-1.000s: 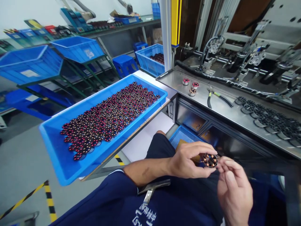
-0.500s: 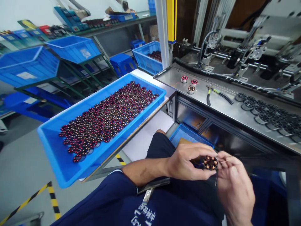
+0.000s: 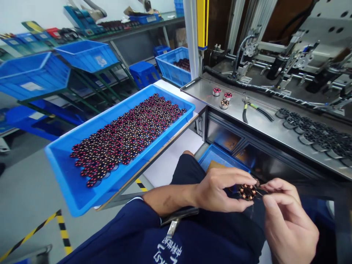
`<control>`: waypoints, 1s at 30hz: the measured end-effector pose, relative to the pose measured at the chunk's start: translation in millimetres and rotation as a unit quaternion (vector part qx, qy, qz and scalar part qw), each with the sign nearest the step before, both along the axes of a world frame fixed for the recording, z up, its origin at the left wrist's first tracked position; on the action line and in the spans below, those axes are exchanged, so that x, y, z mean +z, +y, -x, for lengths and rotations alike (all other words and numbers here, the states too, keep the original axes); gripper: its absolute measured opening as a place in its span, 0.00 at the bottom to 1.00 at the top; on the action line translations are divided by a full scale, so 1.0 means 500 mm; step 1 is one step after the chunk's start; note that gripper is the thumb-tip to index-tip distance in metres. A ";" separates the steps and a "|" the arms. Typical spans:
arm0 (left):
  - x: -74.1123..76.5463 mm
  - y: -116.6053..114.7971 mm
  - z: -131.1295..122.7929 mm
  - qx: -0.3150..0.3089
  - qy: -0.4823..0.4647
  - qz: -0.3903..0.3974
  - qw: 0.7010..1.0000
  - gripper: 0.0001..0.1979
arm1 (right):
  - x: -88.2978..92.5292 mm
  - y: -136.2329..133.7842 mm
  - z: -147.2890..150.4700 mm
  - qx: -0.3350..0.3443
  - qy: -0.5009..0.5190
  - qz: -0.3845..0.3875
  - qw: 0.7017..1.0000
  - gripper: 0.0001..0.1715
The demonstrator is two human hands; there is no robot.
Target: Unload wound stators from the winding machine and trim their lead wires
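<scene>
Over my lap, my left hand (image 3: 220, 190) is closed round a small copper-wound stator (image 3: 246, 191), gripped between thumb and fingers. My right hand (image 3: 286, 216) is beside it on the right, thumb and forefinger pinched on a thin wire end that runs out from the stator. A large blue tray (image 3: 68, 183) to my left is packed with several similar red and copper stators (image 3: 123, 137).
On the steel bench (image 3: 261, 126) lie three wound stators (image 3: 223, 98), pliers (image 3: 251, 111) and a row of black stator cores (image 3: 316, 134). Machine fixtures stand behind. A blue bin (image 3: 214, 157) sits under the bench. More blue crates (image 3: 85, 55) fill racks at left.
My right hand has drawn away to the right from the stator, pulling the wire end out. The left hand has kept the stator in nearly the same place.
</scene>
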State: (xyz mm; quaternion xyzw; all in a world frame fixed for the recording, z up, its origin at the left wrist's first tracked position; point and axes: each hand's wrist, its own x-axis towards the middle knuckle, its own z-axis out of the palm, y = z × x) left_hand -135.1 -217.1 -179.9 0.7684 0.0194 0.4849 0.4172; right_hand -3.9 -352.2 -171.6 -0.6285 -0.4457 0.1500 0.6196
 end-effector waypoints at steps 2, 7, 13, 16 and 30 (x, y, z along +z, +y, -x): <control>-0.001 0.001 -0.003 -0.022 -0.006 0.034 0.999 0.22 | -0.008 -0.001 -0.001 -0.007 0.047 0.017 0.999 0.07; -0.004 0.000 -0.010 -0.055 -0.018 0.087 0.995 0.23 | -0.026 0.007 -0.001 -0.025 0.192 0.056 0.979 0.11; -0.004 0.010 -0.006 -0.049 0.014 0.129 0.990 0.21 | -0.029 -0.001 -0.003 0.043 0.236 0.035 0.970 0.10; -0.002 0.014 -0.005 -0.053 0.041 0.137 0.988 0.21 | -0.026 -0.008 -0.001 0.071 0.193 0.043 0.978 0.04; 0.008 0.008 -0.006 -0.053 -0.008 0.056 0.997 0.21 | -0.011 -0.022 0.007 0.001 0.098 0.030 0.995 0.05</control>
